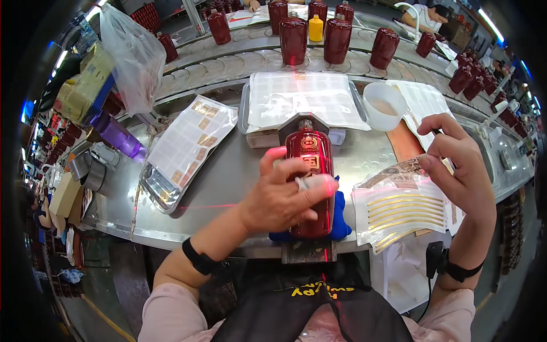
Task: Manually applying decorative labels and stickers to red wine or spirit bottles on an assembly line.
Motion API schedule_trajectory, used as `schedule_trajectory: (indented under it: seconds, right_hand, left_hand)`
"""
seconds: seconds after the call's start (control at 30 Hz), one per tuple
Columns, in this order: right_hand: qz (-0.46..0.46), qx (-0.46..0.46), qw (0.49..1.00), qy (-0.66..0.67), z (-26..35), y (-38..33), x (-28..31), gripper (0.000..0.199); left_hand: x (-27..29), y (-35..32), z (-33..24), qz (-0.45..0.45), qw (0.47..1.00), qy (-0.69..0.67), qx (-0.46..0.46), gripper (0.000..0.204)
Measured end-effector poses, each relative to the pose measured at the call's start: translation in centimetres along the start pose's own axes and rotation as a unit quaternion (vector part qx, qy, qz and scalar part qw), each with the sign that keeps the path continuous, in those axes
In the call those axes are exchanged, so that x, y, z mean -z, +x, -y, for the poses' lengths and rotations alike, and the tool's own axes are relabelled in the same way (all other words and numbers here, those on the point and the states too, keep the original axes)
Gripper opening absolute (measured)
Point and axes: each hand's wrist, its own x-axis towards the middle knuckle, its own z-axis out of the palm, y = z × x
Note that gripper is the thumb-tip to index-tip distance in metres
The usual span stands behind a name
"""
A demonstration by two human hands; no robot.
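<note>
A glossy dark red bottle point(307, 219) with gold markings lies in a dark metal cradle point(288, 126), its neck pointing away from me and a blue cloth point(341, 219) under it. Across its front rests my left hand point(282, 191), fingers spread, with a white wrap around one finger. My right hand point(461, 162) is raised at the right, apart from the bottle. Its thumb and bent fingers come close together, and a small dark thing shows between the fingers, too little to name. Below it lies a sheet of curved gold strips point(405, 208).
Label sheets point(299, 97) lie on a tray behind the bottle, beside a white plastic cup point(385, 107). Another tray with a gold label sheet point(192, 134) sits at left. Red bottles point(293, 40) and a yellow one point(315, 28) stand on the conveyor point(250, 60). A person point(421, 20) works beyond it.
</note>
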Motion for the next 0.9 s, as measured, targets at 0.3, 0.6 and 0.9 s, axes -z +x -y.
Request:
schedule_trajectory:
  seconds: [0.3,0.6,0.9]
  right_hand:
    - [0.015,0.027,1.0,-0.002,1.1,0.0,0.5,0.018]
    - [-0.032,0.035,0.997,0.055,3.2,-2.0,-1.2,0.016]
    - [-0.08,-0.048,0.992,0.08,2.9,-6.6,-3.5,0.018]
  left_hand:
    - [-2.0,-5.1,-4.8,-0.07,0.976,0.012,0.204,0.092]
    - [-2.2,-5.7,-6.8,-0.04,0.957,-0.014,0.288,0.099]
    - [-4.4,-5.6,-7.5,-0.033,0.943,-0.056,0.327,0.098]
